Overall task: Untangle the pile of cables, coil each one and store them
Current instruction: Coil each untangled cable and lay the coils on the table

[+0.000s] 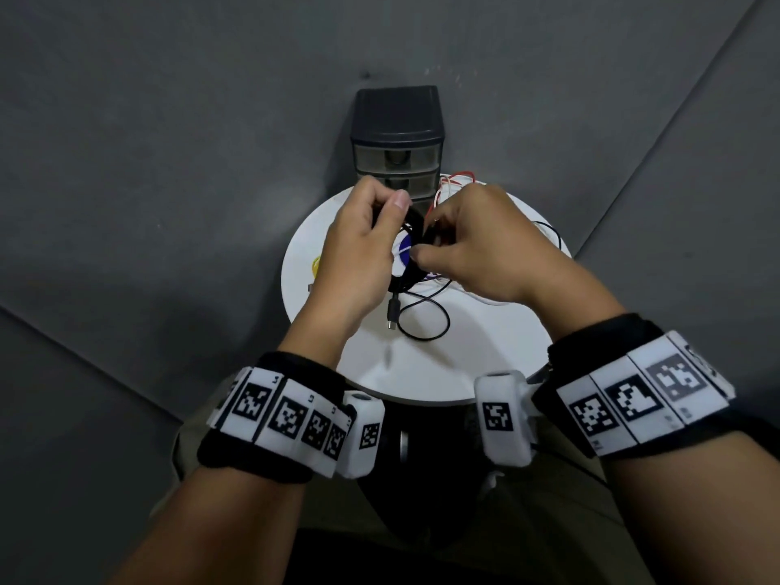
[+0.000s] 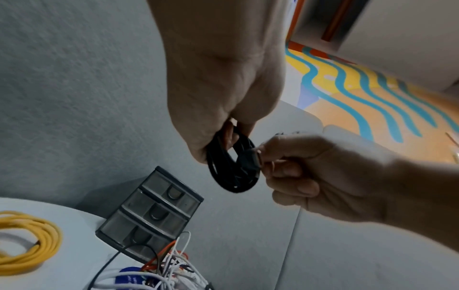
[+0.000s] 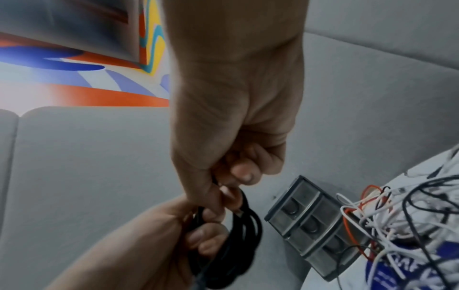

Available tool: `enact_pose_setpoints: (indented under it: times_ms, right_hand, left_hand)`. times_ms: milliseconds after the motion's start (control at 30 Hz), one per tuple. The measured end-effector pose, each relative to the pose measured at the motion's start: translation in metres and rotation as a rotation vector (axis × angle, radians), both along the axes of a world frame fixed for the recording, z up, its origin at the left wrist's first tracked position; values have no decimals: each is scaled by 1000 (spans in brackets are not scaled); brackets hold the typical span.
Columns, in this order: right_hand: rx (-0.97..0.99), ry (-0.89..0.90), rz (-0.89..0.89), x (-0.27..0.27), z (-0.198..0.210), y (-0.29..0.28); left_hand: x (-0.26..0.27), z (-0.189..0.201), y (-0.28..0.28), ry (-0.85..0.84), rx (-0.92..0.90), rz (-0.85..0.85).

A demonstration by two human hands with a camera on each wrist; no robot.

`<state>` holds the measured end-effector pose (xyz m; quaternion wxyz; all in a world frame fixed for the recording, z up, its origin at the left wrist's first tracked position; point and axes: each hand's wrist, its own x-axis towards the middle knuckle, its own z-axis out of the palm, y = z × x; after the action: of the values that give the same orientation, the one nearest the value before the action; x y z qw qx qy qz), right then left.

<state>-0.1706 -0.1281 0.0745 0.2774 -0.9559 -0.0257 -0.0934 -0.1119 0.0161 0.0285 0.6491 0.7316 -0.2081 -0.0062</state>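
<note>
Both hands grip one black coil (image 2: 232, 166): left hand (image 1: 358, 251) clamps the loops, right hand (image 1: 477, 247) pinches a strand beside them. Best keep each turn snug against that clamp.

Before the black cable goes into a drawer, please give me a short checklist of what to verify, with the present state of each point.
1. Black coil held firmly by left hand: ok.
2. Right hand pinches the coil to finish the wrap: ok.
3. Whole cable coiled: not ok, a loose end with plug hangs over the table.
4. Drawers open to receive it: not ok, all three are closed.
5. Coil free of the white tangle: cannot tell.
6. Yellow coil stored: not ok, it lies on the table.
</note>
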Motion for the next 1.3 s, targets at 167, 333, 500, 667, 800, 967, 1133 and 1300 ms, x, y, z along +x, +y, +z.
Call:
enact_pose_setpoints:
  times_ms: [167, 333, 500, 667, 800, 967, 1133, 1300]
  right_hand:
    - [-23, -102, 80, 0, -8, 2]
    - [181, -143, 99, 3, -15, -7]
    - [267, -249, 33, 7, -23, -3]
    - [334, -211, 50, 13, -18, -5]
    - [330, -116, 50, 16, -15, -7]
    - [525, -15, 55, 12, -17, -15]
    - [704, 100, 124, 8, -14, -22]
    - [612, 100, 102, 8, -12, -27]
  left_hand:
    - [-2, 0, -1, 88, -34, -41]
    - [-9, 2, -5, 262, -217, -135]
    - [-5, 8, -4, 328, -353, -178]
    - [-4, 9, -1, 227, -322, -211]
    - [-1, 7, -2, 209, -263, -182]
    - [-1, 11, -1, 256, -323, -190]
    - [0, 12, 0, 235, -310, -322]
    - [12, 13, 11, 47, -44, -334]
